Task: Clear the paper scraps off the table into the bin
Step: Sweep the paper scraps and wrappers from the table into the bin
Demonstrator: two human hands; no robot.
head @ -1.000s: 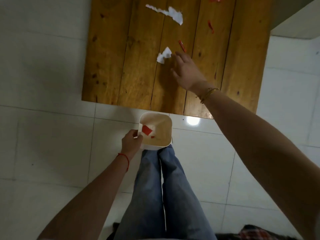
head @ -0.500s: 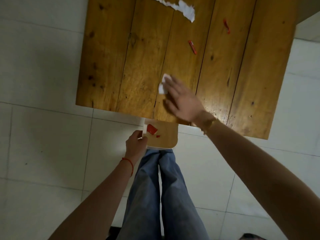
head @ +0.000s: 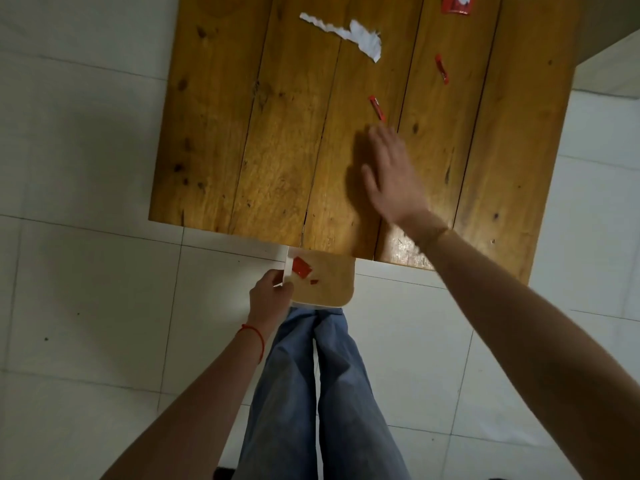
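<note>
The right hand lies flat and open over the table, palm down, its fingers stretched forward and holding nothing. The hand is blurred, so whether the palm presses the wood or hovers just above it is hard to tell. Just beyond the fingertips lies a small red scrap, close to them but apart. Farther off and to the right is a second red scrap, and at the far edge a red piece is cut by the frame. A long torn white scrap lies across the far middle planks, well apart from the hand.

The left hand is closed on the left rim of the bin, fingers curled round the white edge. The bin is held just under the near table edge, its far part hidden beneath the boards. Inside it lie a red scrap by the left wall and a tiny red bit beside it. A red string circles the left wrist. Below the bin are jeans, over a pale tiled floor.
</note>
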